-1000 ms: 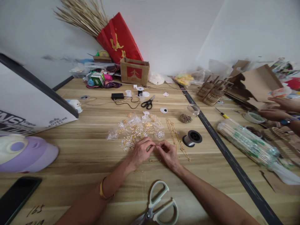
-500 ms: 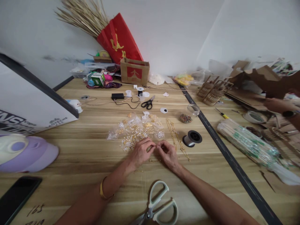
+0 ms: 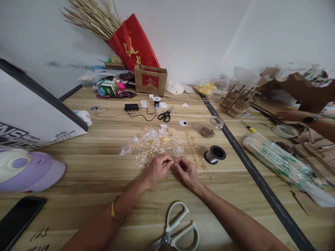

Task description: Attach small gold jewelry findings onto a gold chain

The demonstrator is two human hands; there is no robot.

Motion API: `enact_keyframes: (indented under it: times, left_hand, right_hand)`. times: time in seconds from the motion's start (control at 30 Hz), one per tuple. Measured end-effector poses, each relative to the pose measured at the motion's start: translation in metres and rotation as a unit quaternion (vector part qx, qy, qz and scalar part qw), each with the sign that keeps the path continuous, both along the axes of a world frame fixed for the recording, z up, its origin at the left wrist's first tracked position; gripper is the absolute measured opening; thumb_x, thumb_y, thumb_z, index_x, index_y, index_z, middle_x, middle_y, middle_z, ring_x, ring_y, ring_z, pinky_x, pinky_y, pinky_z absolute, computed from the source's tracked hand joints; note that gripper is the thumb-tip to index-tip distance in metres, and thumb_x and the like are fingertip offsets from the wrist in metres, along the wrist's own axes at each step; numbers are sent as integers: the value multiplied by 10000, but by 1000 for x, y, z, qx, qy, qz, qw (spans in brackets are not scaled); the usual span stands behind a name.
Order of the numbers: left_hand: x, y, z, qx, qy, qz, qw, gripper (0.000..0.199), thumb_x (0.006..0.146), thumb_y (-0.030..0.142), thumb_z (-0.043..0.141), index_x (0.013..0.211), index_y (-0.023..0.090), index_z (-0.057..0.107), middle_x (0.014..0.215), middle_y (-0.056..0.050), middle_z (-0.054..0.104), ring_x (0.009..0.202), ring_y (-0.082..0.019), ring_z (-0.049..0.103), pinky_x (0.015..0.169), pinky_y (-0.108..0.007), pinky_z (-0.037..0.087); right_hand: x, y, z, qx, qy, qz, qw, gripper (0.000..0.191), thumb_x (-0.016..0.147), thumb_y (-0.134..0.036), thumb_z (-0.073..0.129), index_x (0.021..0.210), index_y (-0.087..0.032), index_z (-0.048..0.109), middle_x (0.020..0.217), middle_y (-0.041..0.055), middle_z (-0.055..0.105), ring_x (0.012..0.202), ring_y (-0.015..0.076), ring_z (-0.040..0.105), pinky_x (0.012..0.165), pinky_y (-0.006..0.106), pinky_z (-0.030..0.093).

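My left hand (image 3: 159, 169) and my right hand (image 3: 187, 171) meet over the wooden table, each closed in a pinch, fingertips nearly touching. Whatever lies between the fingertips is too small to make out. Just beyond my left hand is a pile of clear and gold beads (image 3: 146, 153) with small plastic bags (image 3: 150, 134). Gold chains (image 3: 193, 150) lie to the right of the pile, beside a spool of clear thread (image 3: 214, 154). A short gold chain piece (image 3: 154, 191) rests near my left wrist. Large pale-handled scissors (image 3: 170, 230) lie open between my forearms.
A jar of beads (image 3: 211, 127), black scissors (image 3: 164, 115) and a black adapter (image 3: 131, 107) are farther back. At left are a phone (image 3: 22, 218) and a purple-white object (image 3: 31, 170). Another person's hand (image 3: 293, 115) is at right, near wrapped sticks (image 3: 277, 157).
The other person's hand at the right has moved left over the cardboard. My left hand's fingers have shifted slightly; my right hand stays nearly still.
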State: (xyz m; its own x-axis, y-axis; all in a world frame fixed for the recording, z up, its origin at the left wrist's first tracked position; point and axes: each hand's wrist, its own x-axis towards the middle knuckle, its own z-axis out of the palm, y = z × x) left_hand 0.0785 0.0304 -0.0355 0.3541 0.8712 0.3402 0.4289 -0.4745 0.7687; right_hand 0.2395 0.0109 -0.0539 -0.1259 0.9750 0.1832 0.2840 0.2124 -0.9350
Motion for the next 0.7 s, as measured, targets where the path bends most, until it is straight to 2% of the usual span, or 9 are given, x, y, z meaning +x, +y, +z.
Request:
enact_keyframes:
  times: [0.17, 0.47, 0.7]
  left_hand:
    - [-1, 1, 1, -34, -22, -2, 999, 127, 842, 189, 528, 734, 158, 588, 709, -11, 613, 687, -135, 563, 655, -241, 444]
    - [-2, 6, 0, -93, -83, 43, 991, 165, 824, 247, 523, 711, 143, 582, 657, -6, 591, 615, -122, 527, 600, -225, 413]
    - [-3, 6, 0, -99, -94, 38, 990, 166, 826, 253, 516, 719, 146, 586, 674, -6, 600, 633, -123, 526, 610, -221, 404]
  right_hand:
    - [0, 0, 0, -12, 8, 16, 1000, 158, 828, -312, 535, 760, -170, 555, 621, -15, 526, 529, 105, 451, 485, 211, 359]
    - [0, 0, 2, -13, 6, 30, 999, 137, 829, -287, 524, 765, -168, 543, 627, -14, 510, 541, 104, 443, 498, 209, 359]
    - [0, 0, 3, -3, -2, 22, 1000, 185, 852, -322, 510, 805, -159, 586, 662, 1, 551, 565, 116, 474, 517, 216, 376]
